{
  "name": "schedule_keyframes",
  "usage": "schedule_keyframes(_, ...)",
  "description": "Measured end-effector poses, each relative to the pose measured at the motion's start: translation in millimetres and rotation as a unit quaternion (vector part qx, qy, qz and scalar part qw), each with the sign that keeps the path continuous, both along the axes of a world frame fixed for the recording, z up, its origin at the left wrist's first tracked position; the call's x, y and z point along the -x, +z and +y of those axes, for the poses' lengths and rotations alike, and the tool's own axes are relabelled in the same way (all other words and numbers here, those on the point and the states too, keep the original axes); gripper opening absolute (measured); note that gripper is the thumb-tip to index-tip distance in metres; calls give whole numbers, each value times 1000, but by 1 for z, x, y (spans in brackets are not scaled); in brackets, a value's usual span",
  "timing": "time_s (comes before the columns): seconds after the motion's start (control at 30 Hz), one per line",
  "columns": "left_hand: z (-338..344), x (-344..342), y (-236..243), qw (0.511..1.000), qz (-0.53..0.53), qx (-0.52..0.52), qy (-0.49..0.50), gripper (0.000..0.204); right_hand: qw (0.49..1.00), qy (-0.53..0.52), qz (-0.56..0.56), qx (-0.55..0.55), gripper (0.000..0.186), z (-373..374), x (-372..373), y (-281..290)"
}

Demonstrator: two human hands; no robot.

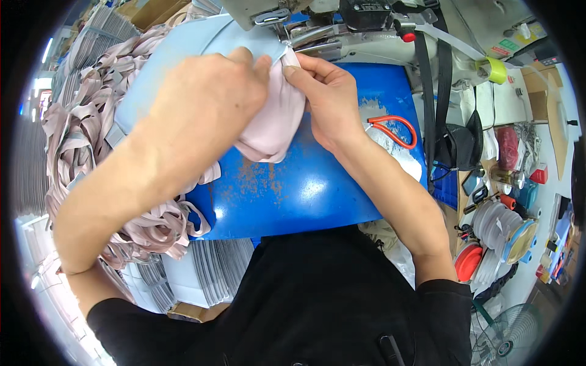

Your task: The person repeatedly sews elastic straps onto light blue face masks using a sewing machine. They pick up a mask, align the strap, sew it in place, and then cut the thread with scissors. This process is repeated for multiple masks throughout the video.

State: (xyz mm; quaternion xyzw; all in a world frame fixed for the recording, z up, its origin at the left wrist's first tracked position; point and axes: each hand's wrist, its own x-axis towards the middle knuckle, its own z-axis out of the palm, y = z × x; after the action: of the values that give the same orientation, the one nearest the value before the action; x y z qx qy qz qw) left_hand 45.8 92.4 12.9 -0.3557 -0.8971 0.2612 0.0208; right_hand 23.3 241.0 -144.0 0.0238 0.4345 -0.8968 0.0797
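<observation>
With my right hand [332, 100] pinching pink fabric [278, 131] above the blue bench [305, 210], and my left [210, 88] curled, its hold hidden, uneven tension could skew the layers.

The glossy blue rectangular surface [305, 210] has a pale metal sewing machine [360, 49] behind it. Over its far left part is a smooth light-blue panel [189, 46], with a soft pink cloth piece [278, 125] to the panel's right, above the surface. On its right part lie red loop-handled scissors [397, 118]. Left of it heaps a tangle of pink fabric straps [91, 113]; before its left corner stands a grey stack of flat sheets [210, 268]. Well right of it are round white plastic spools [488, 219].
</observation>
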Motion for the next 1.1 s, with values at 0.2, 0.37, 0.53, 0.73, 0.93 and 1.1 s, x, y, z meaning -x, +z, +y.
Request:
schedule_keyframes(0.2,31,-14,-22,995,-16,-71,65,53,1000,-17,6,-16,33,5,-19,-7)
schedule_keyframes(0.37,57,-11,-44,974,2,-188,125,36,999,-2,17,-44,32,9,-28,-18)
schedule_keyframes(0.53,53,-1,-56,940,4,-313,136,37,984,-38,98,-145,40,22,-34,-23)
schedule_keyframes(0.73,36,-57,-74,907,62,-412,55,31,900,-69,208,-375,35,50,-63,-23)
schedule_keyframes(0.93,31,-58,-100,885,92,-447,-93,22,989,40,7,-145,27,47,-78,-6)
schedule_keyframes(1.1,28,-41,-99,887,77,-442,-110,19,997,32,-29,-58,23,37,-67,3)
